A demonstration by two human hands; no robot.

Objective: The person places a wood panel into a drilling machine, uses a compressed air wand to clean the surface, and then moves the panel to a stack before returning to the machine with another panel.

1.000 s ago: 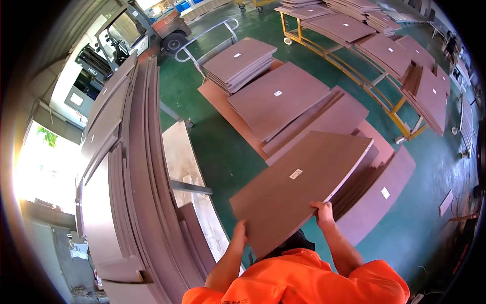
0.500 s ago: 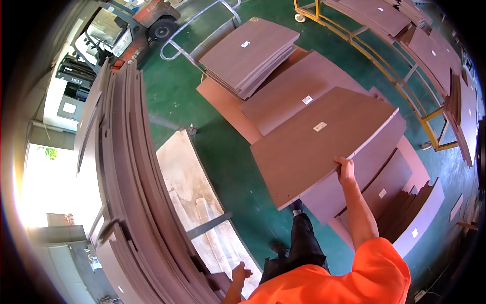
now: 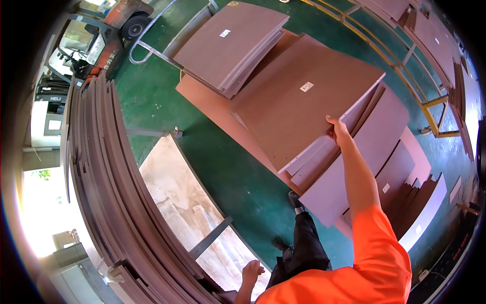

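Note:
My right hand point(image 3: 338, 130) grips the near edge of a large brown panel point(image 3: 298, 119), thumb on top and fingers underneath. The panel has a small white label and a pale edge. It lies over a stack of similar boards, and that near edge seems slightly raised above the grey-brown panels point(image 3: 349, 177) beneath and beside it. My left hand point(image 3: 251, 272) hangs low near my body with its fingers curled in. Nothing shows in it, and it is close to a pale, stained board point(image 3: 202, 202) on a low frame.
Upright brown panels point(image 3: 109, 187) stand packed along the left. Another panel stack point(image 3: 230, 43) rests on a handled cart point(image 3: 152, 50) ahead. A yellow-framed rack point(image 3: 405, 66) with boards is at right. Behind on the left stands a forklift point(image 3: 96, 45). Narrow offcuts point(image 3: 405, 207) lie at right.
The held panel has moved away from me onto the boards ahead, uncovering panels nearer me. My right arm is reaching farther forward. My left hand's fingers have curled in.

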